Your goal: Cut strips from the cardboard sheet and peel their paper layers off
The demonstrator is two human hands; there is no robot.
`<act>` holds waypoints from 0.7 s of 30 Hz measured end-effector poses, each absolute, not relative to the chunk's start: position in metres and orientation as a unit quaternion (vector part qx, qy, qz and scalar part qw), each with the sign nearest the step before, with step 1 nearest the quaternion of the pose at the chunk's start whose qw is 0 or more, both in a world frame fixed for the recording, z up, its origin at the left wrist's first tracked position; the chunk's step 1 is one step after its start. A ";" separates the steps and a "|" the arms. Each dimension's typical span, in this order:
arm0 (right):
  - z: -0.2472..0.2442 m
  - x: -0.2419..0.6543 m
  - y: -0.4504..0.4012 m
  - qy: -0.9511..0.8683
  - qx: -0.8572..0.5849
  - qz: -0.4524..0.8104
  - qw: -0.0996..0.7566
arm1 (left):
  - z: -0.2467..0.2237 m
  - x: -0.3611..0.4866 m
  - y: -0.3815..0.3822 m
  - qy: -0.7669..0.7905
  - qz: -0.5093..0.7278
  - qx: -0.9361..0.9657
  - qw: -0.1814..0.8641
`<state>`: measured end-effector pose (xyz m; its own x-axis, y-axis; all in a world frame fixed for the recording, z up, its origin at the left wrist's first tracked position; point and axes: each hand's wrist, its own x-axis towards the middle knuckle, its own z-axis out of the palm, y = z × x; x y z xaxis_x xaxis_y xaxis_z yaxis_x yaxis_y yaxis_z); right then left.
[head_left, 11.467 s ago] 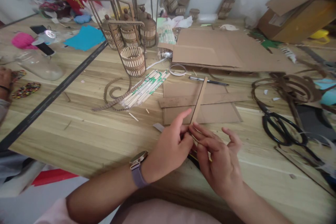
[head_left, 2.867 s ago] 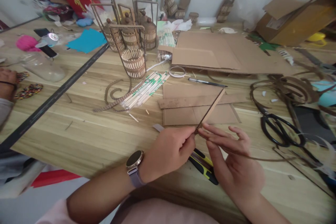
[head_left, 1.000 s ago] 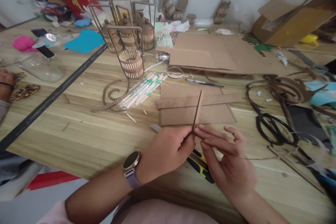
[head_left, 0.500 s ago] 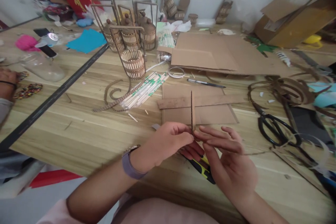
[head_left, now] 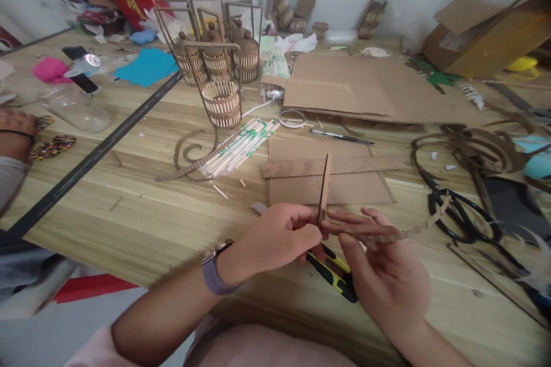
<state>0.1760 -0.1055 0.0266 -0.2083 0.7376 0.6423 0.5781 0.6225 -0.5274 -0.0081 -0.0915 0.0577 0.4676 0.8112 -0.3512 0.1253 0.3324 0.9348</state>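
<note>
A narrow cardboard strip [head_left: 325, 183] stands up from between my hands, its corrugated edge showing. My left hand [head_left: 286, 238], with a watch at the wrist, is closed on its lower end. My right hand [head_left: 383, 258] pinches a thin brown strip [head_left: 413, 231] that trails off to the right; its fingertips meet those of my left hand. Below the hands lies a black and yellow tool [head_left: 333, 278], partly hidden. Flat cardboard pieces [head_left: 348, 186] rest on the table just beyond.
Black scissors [head_left: 462, 215] and coiled brown strips lie at the right. Wrapped sticks [head_left: 241, 146], a pen [head_left: 342, 136] and small slatted baskets [head_left: 221, 104] stand or lie further back. Another person's hand [head_left: 16, 129] is at the left edge.
The upright cardboard strip now leans to the right at its top. The thin strip at my right hand has swung up and shows more clearly. The view has shifted slightly.
</note>
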 end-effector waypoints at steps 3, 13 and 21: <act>0.025 0.178 -0.106 -0.764 -0.432 0.101 0.468 | 0.060 -0.010 -0.095 0.465 0.241 0.604 0.601; 0.023 0.180 -0.100 -0.795 -0.379 0.060 0.470 | 0.066 -0.009 -0.098 0.451 0.252 0.724 0.458; 0.027 0.178 -0.100 -0.816 -0.386 -0.035 0.428 | 0.073 0.000 -0.099 0.505 0.251 0.725 0.395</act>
<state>0.1784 -0.0998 0.0274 -0.3343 0.6003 0.7266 0.6607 0.6990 -0.2735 0.0004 -0.0989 0.0729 0.3633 0.9310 -0.0347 0.5343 -0.1777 0.8264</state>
